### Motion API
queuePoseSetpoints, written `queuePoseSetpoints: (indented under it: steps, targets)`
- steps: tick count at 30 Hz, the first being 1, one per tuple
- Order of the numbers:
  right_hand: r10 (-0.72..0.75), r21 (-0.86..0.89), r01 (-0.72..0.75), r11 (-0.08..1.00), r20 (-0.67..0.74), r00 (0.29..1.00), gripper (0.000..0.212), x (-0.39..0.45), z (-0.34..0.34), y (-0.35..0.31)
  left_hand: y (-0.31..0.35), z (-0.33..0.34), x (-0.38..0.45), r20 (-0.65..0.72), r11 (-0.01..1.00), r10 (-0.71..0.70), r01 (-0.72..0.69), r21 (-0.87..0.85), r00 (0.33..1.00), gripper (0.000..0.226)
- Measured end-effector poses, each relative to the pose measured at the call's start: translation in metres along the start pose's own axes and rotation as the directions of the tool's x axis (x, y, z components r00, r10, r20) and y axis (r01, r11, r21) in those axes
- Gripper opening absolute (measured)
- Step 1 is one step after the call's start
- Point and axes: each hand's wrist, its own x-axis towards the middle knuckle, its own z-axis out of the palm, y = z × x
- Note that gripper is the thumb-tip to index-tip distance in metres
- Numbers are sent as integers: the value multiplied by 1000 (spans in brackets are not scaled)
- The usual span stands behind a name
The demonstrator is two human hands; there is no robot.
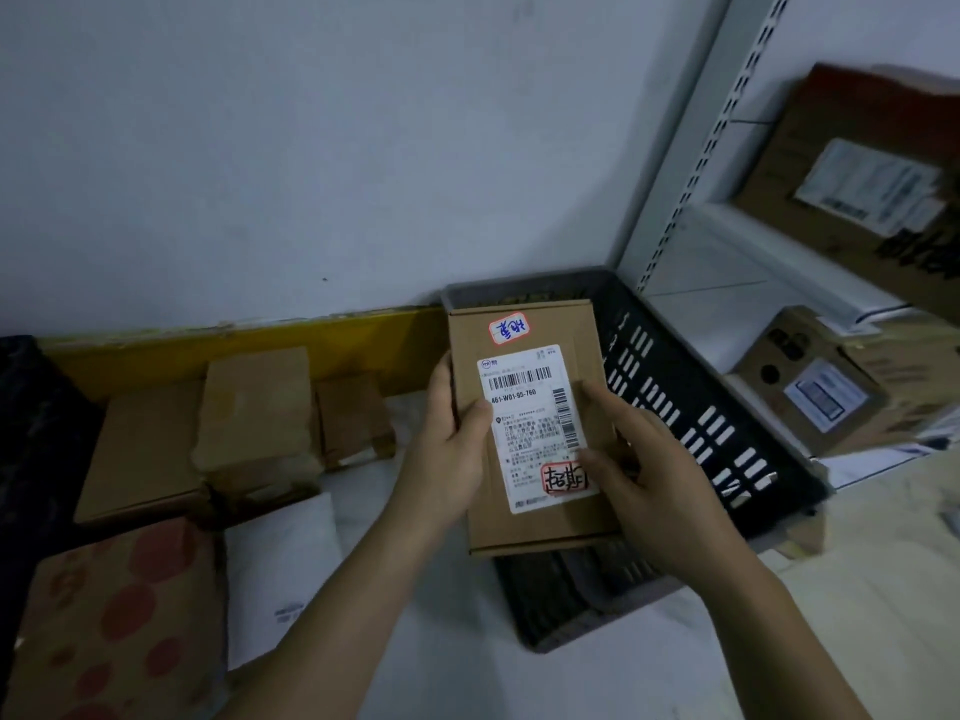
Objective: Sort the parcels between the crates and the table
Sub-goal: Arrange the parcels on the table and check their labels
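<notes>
A flat brown cardboard parcel point(524, 527) with a white shipping label and two small red-edged stickers is held over a dark slotted plastic crate point(691, 433). My left hand point(452, 449) grips its left edge, thumb on the label. My right hand point(639, 470) grips its right side, fingers on the label's lower corner. The parcel hides most of the crate's inside. Left of the crate, on the white-covered table point(415, 641), lie several parcels: three plain brown boxes point(254, 418), a white soft bag point(280, 574) and a brown box with red dots point(119, 626).
A white metal shelf rack point(675, 210) stands at the right with cardboard boxes point(815, 392) on its shelves. A yellow band point(260, 340) runs along the wall's base behind the table. A dark object point(31, 433) sits at the far left edge.
</notes>
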Motion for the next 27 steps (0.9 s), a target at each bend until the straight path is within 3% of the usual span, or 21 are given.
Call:
queuePoseSetpoints:
  steps: [5,9,12,17,21,24,27]
  targets:
    - [-25,-10,26,1000,57,998,68,46,-47,63,4,54,26,-24,958,38,-30,285,999,35]
    - [-8,-65,14,998,98,995,71,95,-76,124,-25,88,44,-26,780,73,-41,624,997,54]
    - [77,-168,-30,985,283,956,78,126,-70,172,-50,104,43,-42,628,26,16,778,999,60]
    - [134,-186,-18,982,634,762,92,140,-17,222,-72,112,37,-10,455,2,8,891,1000,68]
    - [166,-234,8,972,713,681,99,140,26,229,-77,113,36,-90,471,73,45,881,993,64]
    - [217,-222,-77,972,723,655,107,143,53,230,-78,114,35,-132,485,85,75,871,988,70]
    - [227,-248,-46,968,773,592,100,142,73,229,-78,115,34,-195,487,80,133,863,977,70]
